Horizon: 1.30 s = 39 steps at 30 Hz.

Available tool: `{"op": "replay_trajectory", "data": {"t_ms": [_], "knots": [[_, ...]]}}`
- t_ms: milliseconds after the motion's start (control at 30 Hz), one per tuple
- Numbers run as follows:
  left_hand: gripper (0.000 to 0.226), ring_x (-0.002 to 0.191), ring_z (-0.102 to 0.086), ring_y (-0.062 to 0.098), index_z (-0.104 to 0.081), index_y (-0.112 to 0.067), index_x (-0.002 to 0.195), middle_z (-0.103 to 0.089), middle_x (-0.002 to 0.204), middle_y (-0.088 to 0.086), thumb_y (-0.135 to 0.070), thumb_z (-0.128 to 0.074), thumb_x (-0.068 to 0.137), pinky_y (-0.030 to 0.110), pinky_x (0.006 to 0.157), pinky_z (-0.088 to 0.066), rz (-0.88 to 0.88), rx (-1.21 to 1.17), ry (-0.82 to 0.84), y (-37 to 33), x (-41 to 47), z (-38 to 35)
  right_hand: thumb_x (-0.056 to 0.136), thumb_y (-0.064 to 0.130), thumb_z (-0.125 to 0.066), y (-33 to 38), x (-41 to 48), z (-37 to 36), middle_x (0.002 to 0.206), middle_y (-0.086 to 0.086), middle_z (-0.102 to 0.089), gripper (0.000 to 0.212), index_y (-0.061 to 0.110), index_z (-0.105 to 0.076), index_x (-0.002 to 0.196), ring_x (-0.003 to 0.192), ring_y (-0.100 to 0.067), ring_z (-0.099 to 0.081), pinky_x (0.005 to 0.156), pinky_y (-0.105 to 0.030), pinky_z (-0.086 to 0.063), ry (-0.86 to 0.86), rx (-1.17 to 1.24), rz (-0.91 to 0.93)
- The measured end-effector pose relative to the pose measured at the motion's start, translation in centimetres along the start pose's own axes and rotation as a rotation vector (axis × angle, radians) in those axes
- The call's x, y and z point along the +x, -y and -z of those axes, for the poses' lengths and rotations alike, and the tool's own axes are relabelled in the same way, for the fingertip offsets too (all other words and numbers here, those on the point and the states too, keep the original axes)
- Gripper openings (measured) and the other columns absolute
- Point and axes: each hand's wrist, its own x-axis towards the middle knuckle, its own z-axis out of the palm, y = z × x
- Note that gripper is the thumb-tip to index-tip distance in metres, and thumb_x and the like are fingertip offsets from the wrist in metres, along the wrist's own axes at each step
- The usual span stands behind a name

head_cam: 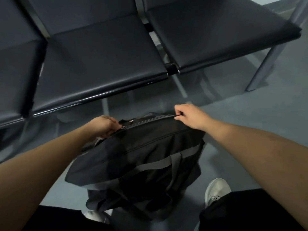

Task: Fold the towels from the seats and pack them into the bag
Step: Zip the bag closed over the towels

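A black bag (138, 162) with grey straps stands on the floor between my feet, in front of the seats. Its top zip runs closed from left to right. My left hand (104, 126) grips the bag's left end beside a metal zip pull. My right hand (190, 116) pinches the right end of the zip line. No towel shows on the seats or around the bag.
A row of dark padded seats (100, 64) on a metal frame stands just beyond the bag, with a metal leg (265, 64) at the right. Grey floor (250, 114) spreads to the right. My white shoes (216, 190) flank the bag.
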Motion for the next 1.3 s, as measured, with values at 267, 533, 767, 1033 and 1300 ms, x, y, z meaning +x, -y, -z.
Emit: {"op": "replay_trajectory", "data": {"t_ms": [267, 533, 767, 1033, 1300], "knots": [[0.022, 0.048, -0.029, 0.016, -0.057, -0.004, 0.070, -0.038, 0.049, 0.008, 0.004, -0.056, 0.091, 0.020, 0.045, -0.019, -0.003, -0.128, -0.101, 5.6, -3.3, 4.6, 0.085, 0.031, -0.074, 5.4, 2.5, 0.3, 0.088, 0.009, -0.061, 0.023, 0.026, -0.052, 0.090, 0.100, -0.024, -0.060, 0.084, -0.035, -0.040, 0.190, -0.098, -0.053], [0.017, 0.043, -0.030, 0.016, -0.059, -0.004, 0.079, -0.039, 0.047, 0.004, -0.005, -0.061, 0.096, 0.019, 0.041, -0.020, -0.057, -0.224, -0.130, 6.7, -4.0, 4.8, 0.093, 0.040, -0.069, 21.0, 6.4, -6.3, 0.106, 0.001, -0.066, 0.033, 0.019, -0.073, 0.118, 0.110, -0.026, -0.061, 0.098, -0.041, -0.049, 0.261, 0.048, 0.317], [0.018, 0.044, -0.032, 0.014, -0.057, -0.009, 0.080, -0.039, 0.051, 0.002, -0.009, -0.062, 0.097, 0.020, 0.041, -0.021, 0.002, -0.312, -0.172, 9.9, -4.7, 6.5, 0.094, 0.029, -0.069, 21.1, 6.6, -8.7, 0.096, 0.004, -0.068, 0.016, 0.016, -0.078, 0.098, 0.098, -0.022, -0.063, 0.088, -0.039, -0.051, 0.083, 0.127, 0.260], [0.022, 0.043, -0.030, 0.012, -0.054, -0.012, 0.080, -0.041, 0.056, 0.001, -0.015, -0.062, 0.100, 0.019, 0.040, -0.019, 0.077, -0.471, -0.332, 15.1, -5.2, 8.7, 0.091, 0.022, -0.072, 21.3, 7.0, -8.4, 0.086, 0.010, -0.060, 0.011, 0.014, -0.078, 0.092, 0.094, -0.026, -0.065, 0.087, -0.039, -0.051, 0.016, 0.138, 0.273], [0.025, 0.051, -0.035, 0.022, -0.057, -0.006, 0.080, -0.045, 0.060, 0.010, -0.021, -0.065, 0.099, 0.024, 0.049, -0.029, 0.285, -0.209, -0.485, 19.9, -4.9, 9.5, 0.088, 0.019, -0.073, 20.5, 6.7, -6.9, 0.081, 0.008, -0.063, 0.006, 0.015, -0.078, 0.086, 0.090, -0.024, -0.064, 0.085, -0.041, -0.051, -0.061, 0.205, 0.208]]}}
